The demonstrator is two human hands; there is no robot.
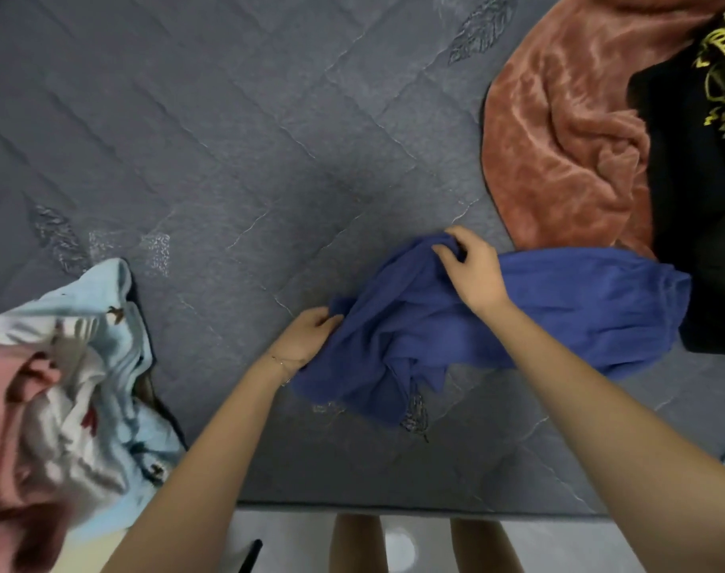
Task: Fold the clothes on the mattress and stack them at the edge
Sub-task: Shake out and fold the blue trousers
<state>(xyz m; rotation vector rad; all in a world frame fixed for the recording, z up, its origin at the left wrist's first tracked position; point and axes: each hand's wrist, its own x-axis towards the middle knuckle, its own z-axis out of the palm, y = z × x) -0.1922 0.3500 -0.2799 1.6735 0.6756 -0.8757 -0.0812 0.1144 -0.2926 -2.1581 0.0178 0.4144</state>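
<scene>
While both hands have hold of cloth, the blue garment (559,299) lies crumpled rather than flat, and that is the chief exposure noted. The left hand (309,337) grips the garment's nine o'clock edge, fingers curled round a bunched fold; the right hand (470,268) pinches a gathered ridge at its twelve o'clock edge. The garment sits on the grey mattress (228,159) toward five o'clock of the view, its lower corner near the mattress's front edge. Judgement: a fold made from this state would trap the twisted creases at the centre and give a lumpy, uneven piece that stacks poorly; spreading first is called for. Second risk: the three o'clock end touches or overlaps the black printed garment (691,225), so a firm pull toward nine o'clock may drag that item along. Third: a tug toward six o'clock could slide loose cloth over the front edge. A rust fleece blanket (559,138) lies at one o'clock, apart from the hands; a heap of pale printed cloth (112,366) lies at eight o'clock, unsorted
</scene>
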